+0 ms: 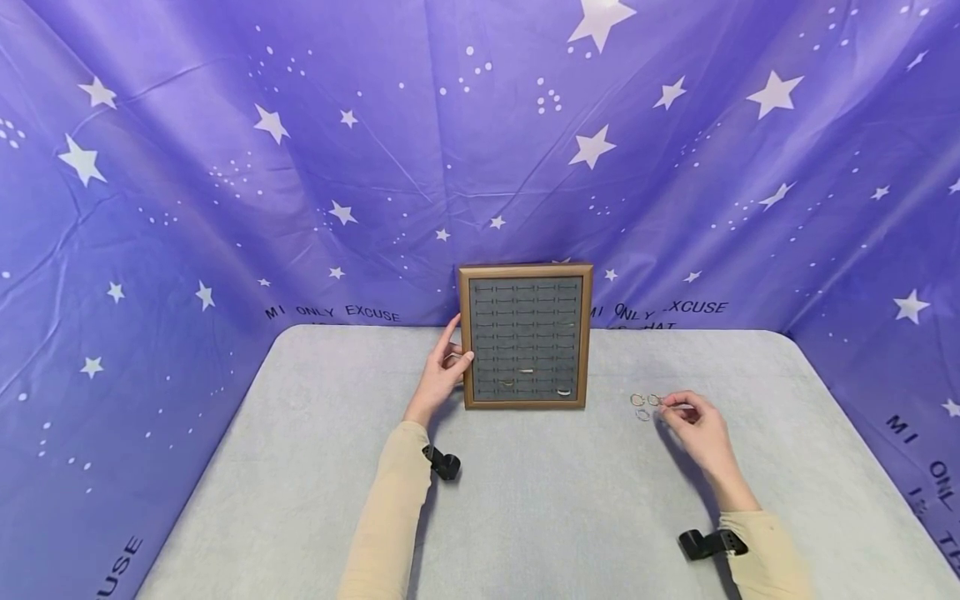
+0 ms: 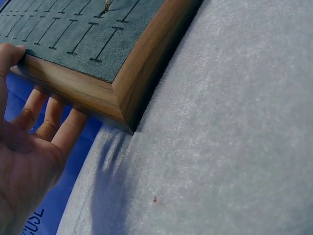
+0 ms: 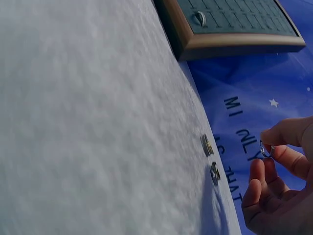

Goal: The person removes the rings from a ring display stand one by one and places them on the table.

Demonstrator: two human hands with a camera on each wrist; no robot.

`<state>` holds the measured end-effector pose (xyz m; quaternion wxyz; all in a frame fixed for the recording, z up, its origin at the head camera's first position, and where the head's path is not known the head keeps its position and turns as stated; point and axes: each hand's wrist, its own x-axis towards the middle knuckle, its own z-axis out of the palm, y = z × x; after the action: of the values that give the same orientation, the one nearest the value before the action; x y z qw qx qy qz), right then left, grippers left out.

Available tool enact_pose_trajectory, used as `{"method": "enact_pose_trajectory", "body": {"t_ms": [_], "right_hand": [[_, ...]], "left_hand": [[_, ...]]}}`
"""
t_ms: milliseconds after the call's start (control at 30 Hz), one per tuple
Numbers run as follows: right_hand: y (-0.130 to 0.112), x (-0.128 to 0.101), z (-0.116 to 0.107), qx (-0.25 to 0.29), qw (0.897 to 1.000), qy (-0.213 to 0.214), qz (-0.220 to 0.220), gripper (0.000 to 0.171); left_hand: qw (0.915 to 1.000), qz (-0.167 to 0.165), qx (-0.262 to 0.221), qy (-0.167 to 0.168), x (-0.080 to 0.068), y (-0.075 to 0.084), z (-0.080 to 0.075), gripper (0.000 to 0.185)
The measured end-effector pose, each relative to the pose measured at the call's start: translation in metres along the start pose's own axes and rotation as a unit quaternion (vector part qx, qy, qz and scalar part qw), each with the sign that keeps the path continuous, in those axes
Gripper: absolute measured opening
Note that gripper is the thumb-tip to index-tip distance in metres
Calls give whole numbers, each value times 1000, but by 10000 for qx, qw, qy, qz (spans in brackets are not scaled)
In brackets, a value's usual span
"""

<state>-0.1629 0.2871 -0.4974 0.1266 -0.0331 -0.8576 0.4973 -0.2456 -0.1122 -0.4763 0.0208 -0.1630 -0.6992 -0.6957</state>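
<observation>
A wooden-framed ring tray (image 1: pixel 525 271) with a grey slotted insert lies at the middle back of the table. A few rings sit in its lower slots (image 1: pixel 564 392). My left hand (image 1: pixel 444 371) rests against the tray's left side. In the left wrist view its fingers (image 2: pixel 46 122) lie straight along the frame (image 2: pixel 98 93), with the thumb on the rim. To the right of the tray, my right hand (image 1: pixel 693 421) pinches a small ring (image 3: pixel 265 150) between thumb and forefinger. Loose rings (image 1: pixel 640 406) lie on the table just left of that hand; two (image 3: pixel 210 156) show in the right wrist view.
The table (image 1: pixel 540 500) has a pale grey felt cover. A purple star-printed cloth (image 1: pixel 225 167) hangs behind and on both sides. A black camera strap (image 1: pixel 442 462) sits on each wrist.
</observation>
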Motion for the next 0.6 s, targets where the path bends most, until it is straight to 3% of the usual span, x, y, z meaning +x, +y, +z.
{"method": "enact_pose_trajectory", "body": {"t_ms": [300,600], "right_hand": [[9,4,-10,-540,9981,-4,-292,8],[20,6,-17,-1129,9934,-36,-176,6]], "left_hand": [[10000,-31,-7,12,-1,1,0,68],[10000,0,25,-23,0,0,-1,68]]}}
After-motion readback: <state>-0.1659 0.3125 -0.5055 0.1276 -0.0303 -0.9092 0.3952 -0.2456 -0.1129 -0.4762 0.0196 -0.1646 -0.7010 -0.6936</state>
